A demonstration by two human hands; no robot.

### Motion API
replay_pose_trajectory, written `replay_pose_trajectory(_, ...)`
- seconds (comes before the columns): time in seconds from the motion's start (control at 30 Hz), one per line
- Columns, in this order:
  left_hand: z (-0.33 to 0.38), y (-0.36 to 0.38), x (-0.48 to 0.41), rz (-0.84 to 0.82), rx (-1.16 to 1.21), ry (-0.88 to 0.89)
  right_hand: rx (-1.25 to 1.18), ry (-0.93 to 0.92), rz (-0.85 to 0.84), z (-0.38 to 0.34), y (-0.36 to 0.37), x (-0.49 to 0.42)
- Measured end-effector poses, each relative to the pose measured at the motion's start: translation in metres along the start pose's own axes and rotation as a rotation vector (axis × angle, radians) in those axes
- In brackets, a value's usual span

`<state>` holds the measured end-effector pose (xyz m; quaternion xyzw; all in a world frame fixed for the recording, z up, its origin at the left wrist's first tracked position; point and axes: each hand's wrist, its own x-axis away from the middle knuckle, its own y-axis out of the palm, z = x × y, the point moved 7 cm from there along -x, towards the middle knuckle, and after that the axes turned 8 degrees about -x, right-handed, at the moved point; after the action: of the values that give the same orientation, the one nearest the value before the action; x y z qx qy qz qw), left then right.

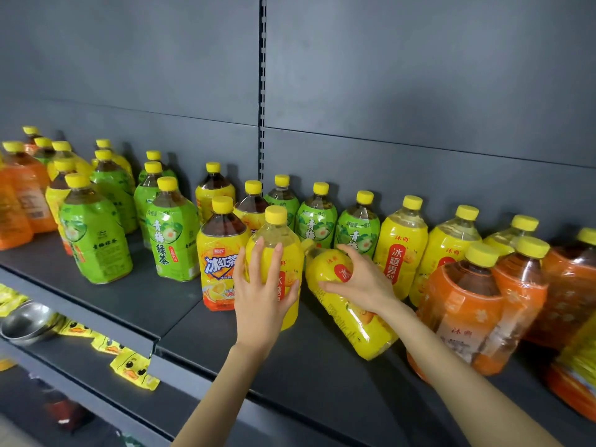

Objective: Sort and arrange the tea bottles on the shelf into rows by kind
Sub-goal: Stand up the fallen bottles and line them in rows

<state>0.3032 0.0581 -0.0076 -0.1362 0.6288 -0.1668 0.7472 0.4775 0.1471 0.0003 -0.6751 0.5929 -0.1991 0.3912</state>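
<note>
On the dark shelf [306, 366] the bottles are mixed, and both hands are busy with two yellow bottles of the same pear-drink kind, near the middle of the front. The left hand [261, 298] holds the upright yellow bottle [292, 253]: its fingers are spread wide and lie up the front of the label, and the thumb goes round the right side. Just to the right, the tilted yellow bottle [351, 321] leans strongly. Its base is toward the front edge and to the right, and its neck points back and to the left, toward the upright one. I think the small yellow shape beside that bottle is its cap, but this part is half hidden. The right hand [364, 282] grips this tilted bottle on its upper part, with the fingers curled over the top and the thumb on the near side. So the long axis runs from the fingers down to the base, and to stand the bottle up the hand must probably swing the neck up and to the right. The right hand is clearly the nearer one for this. A row of the same yellow bottles [401, 250] stands just beside on the right, which looks like the proper place. Green tea bottles [317, 221] stand behind, an iced black tea bottle [219, 253] touches the upright one on the left, and orange bottles [464, 304] stand close on the right, so there is little room there.
</note>
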Motion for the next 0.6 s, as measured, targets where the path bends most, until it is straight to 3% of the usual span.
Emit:
replay_pose_trajectory(0.2, 0.002, -0.002, 0.0, 0.026, -0.003, 0.018, -0.459, -0.14, 0.306, 0.004, -0.016, 0.015)
replay_pose_trajectory(0.47, 0.0, 0.003, 0.001, 0.017, 0.02, 0.006, -0.524, -0.206, 0.689, 0.028, -0.016, 0.075)
replay_pose_trajectory(0.6, -0.001, 0.004, 0.001, 0.035, 0.062, -0.002, -0.478, -0.188, 0.643, 0.027, -0.013, 0.076)
